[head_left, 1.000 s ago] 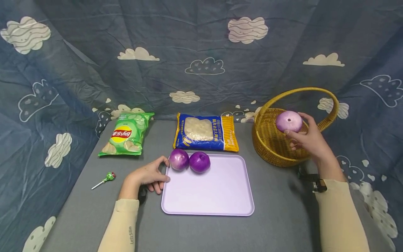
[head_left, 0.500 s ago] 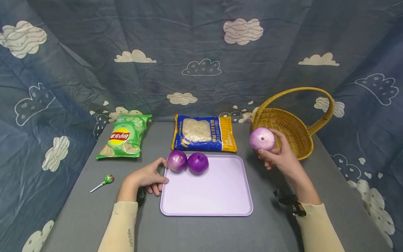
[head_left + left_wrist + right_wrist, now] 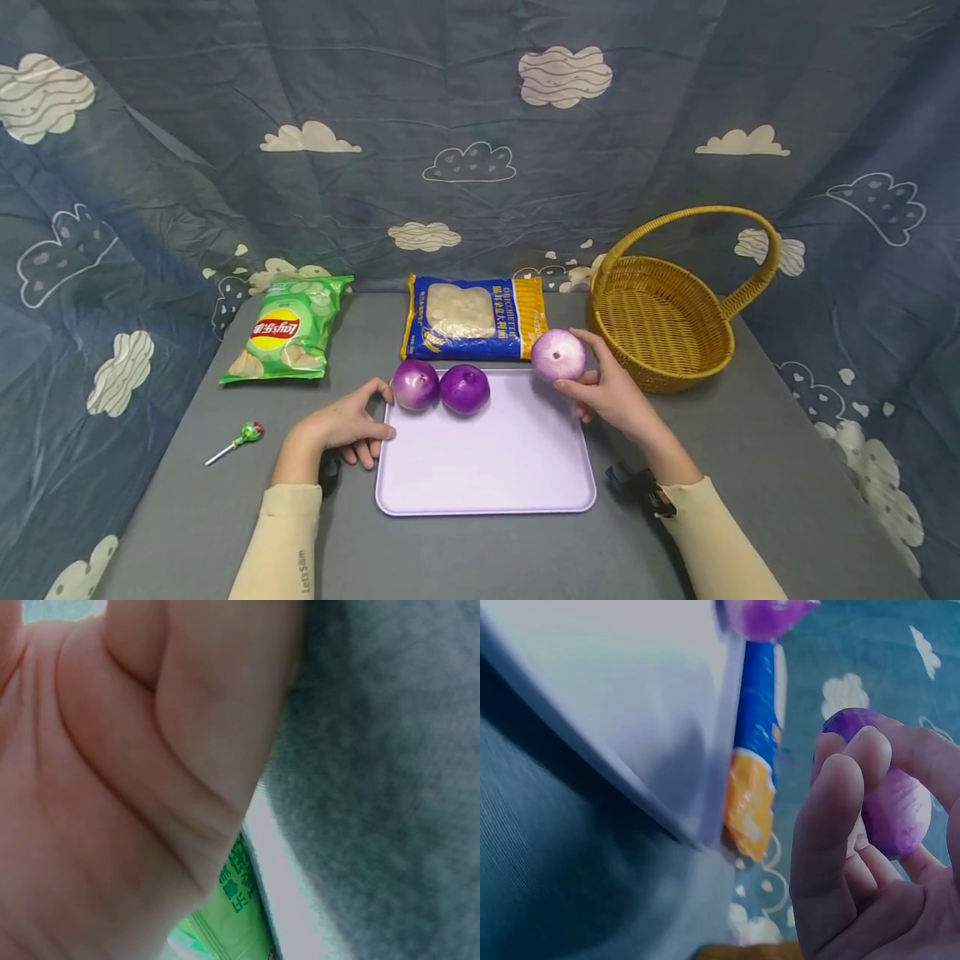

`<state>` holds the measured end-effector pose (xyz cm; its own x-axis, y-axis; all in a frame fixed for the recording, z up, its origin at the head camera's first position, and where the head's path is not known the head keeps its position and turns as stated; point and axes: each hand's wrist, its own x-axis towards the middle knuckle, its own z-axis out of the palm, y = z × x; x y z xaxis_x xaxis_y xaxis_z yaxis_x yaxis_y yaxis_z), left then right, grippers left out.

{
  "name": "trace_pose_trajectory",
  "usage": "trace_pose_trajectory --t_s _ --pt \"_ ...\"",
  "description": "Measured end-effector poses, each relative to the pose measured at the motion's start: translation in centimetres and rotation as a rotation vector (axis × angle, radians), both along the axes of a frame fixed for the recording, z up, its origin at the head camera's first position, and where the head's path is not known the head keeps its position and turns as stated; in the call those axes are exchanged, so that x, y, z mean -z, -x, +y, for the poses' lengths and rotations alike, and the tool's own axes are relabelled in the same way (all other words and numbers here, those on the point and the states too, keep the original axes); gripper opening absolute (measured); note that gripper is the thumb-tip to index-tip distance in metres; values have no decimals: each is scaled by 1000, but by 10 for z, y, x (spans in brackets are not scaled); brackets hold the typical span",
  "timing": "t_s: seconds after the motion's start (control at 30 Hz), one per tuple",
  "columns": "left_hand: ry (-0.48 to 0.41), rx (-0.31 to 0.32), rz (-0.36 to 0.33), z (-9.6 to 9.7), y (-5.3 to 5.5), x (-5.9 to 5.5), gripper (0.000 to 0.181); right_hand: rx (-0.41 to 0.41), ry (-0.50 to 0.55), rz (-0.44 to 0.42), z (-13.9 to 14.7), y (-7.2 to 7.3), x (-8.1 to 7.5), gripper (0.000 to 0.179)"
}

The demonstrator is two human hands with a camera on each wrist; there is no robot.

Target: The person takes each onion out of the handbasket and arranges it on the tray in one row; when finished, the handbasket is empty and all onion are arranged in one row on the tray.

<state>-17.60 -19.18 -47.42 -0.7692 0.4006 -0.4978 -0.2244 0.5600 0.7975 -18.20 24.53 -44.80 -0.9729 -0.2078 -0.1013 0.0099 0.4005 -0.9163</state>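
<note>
In the head view, my right hand [image 3: 611, 392] grips a purple onion [image 3: 558, 356] above the back right corner of the lilac tray [image 3: 487, 467]. The right wrist view shows fingers and thumb around this onion [image 3: 900, 814], partly covering it. Two more purple onions, a paler one [image 3: 415, 385] and a darker one [image 3: 465, 389], sit side by side at the tray's back left. My left hand [image 3: 341, 425] holds the tray's left rim, thumb over the edge and index finger bent near the paler onion. In the left wrist view, mostly the palm [image 3: 112, 787] shows.
A wicker basket [image 3: 660, 375] with a tall handle stands at the right. Behind the tray lies a blue and yellow pasta bag [image 3: 476, 318]. A green chip bag [image 3: 288, 329] and a lollipop [image 3: 236, 442] are on the left. Patterned cloth hangs behind.
My right hand has carried the onion from over the basket leftward and toward me to the tray's back right corner. The left hand stays at the tray rim.
</note>
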Motion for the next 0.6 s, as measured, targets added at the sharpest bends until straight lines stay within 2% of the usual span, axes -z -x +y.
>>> trace_pose_trajectory --t_s 0.23,0.6 --pt "7 2 -1 -1 -1 -1 51 -43 -2 -37 -16 -3 15 89" --pt "-2 4 0 -1 0 -2 51 -82 -13 -108 -28 -4 24 82"
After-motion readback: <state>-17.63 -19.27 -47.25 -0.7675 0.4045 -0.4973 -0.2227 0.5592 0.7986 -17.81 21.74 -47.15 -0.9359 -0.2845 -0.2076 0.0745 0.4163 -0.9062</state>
